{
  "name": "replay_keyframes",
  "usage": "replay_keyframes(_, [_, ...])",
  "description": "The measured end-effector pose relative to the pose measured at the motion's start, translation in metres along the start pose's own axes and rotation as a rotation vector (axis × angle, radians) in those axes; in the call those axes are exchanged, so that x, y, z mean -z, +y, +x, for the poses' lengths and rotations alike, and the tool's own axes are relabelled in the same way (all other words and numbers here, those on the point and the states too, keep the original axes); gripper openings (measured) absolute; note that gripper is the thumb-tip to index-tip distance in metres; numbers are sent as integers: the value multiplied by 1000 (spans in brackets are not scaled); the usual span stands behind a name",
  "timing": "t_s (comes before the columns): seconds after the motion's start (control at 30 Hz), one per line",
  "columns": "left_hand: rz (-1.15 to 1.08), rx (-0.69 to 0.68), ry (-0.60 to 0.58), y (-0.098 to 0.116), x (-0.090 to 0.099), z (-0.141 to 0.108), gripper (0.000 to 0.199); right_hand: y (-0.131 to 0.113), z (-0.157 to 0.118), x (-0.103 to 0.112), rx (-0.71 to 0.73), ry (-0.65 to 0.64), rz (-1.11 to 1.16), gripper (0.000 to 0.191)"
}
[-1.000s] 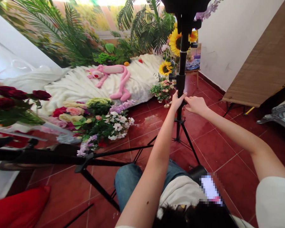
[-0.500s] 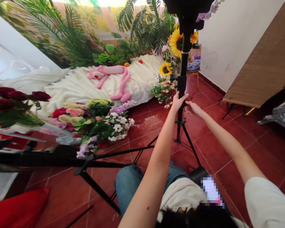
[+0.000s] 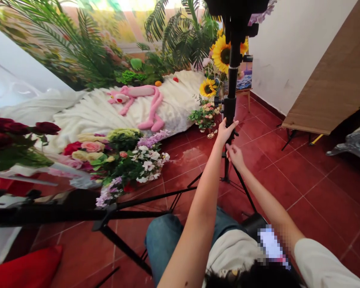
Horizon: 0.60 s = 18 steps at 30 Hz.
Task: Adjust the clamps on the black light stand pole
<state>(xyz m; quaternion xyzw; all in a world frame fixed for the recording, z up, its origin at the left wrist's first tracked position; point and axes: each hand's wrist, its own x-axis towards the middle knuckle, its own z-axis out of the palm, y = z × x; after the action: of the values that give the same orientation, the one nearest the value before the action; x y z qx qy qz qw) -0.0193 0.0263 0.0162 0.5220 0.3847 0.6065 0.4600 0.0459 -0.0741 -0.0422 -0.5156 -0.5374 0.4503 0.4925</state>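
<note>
A black tripod stand [image 3: 229, 106] rises in front of me, with a dark bulky head at the top cut off by the frame edge. My left hand [image 3: 226, 130] is closed round its pole, just beneath a thick collar. A small black knob [image 3: 235, 133] sticks out on the pole's right side, beside the left hand. Lower down, my right hand [image 3: 236, 157] has its fingers curled together against the stand's lower section, above the spread legs. What its fingertips pinch there is partly hidden.
Another black tripod [image 3: 108, 214] lies across the lower left. Artificial flowers [image 3: 126, 156] and a pink plush toy [image 3: 144, 92] on white cloth lie beyond. Sunflowers [image 3: 221, 54] stand behind the pole. A brown board [image 3: 327, 76] leans at right; a red cushion [image 3: 24, 266] is lower left.
My right hand has moved down and slightly left, from beside the knob to the lower section of the stand. My left hand stays on the pole.
</note>
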Motion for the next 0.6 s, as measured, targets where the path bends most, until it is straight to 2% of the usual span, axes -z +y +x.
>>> replay_keyframes(0.07, [-4, -19, -5, 2, 0, -1, 29, -29, 18, 26, 105, 125, -207, 50])
replay_keyframes(0.13, [-12, -28, -20, 4, 0, -1, 27, -52, 27, 47, 152, 164, -497, 52])
replay_keyframes(0.23, [-35, -21, -35, 4, 0, -1, 27, -73, 30, 65, 228, 132, -859, 48])
replay_keyframes(0.33, [-64, -20, -35, 1, 0, 0, 27, -79, 35, 70, 334, 59, -1012, 44])
replay_keyframes(0.43, [-80, -22, -40, 0, 0, 1, 29, -71, 45, 71, 351, 30, -929, 48])
replay_keyframes(0.5, [-69, -20, -41, 0, 0, 1, 29, -61, 53, 68, 323, -7, -707, 57])
replay_keyframes(0.6, [-40, -10, -40, 1, 1, 0, 29, -43, 58, 55, 150, -85, -247, 68])
